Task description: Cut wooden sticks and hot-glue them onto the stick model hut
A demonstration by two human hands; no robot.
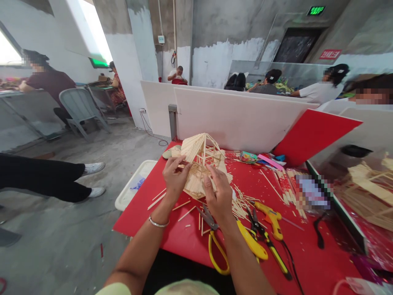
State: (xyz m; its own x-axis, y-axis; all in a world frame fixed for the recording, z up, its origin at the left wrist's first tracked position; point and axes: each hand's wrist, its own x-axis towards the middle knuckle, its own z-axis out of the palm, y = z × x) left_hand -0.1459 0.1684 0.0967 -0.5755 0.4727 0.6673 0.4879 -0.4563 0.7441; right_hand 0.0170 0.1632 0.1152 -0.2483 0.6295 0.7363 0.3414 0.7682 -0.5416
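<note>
In the head view, a stick-built model (pixel 195 146) with a slatted, peaked roof stands on the red bench (pixel 181 242), just ahead of both hands. The left hand (pixel 175 175) has its fingertips close together at the model's near-left edge, though I cannot tell whether its grip pinches a stick, while the right hand (pixel 219 192) holds thumb and forefinger spread at the near-right side. Scissors (pixel 211 222) lie by the right wrist, with a yellow glue gun (pixel 272 219) farther right.

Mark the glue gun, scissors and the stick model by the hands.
Glue gun (pixel 272 216), head view: on its yellow body.
Scissors (pixel 209 218), head view: on the grey blades.
Stick model (pixel 194 148), head view: on its slatted roof.
</note>
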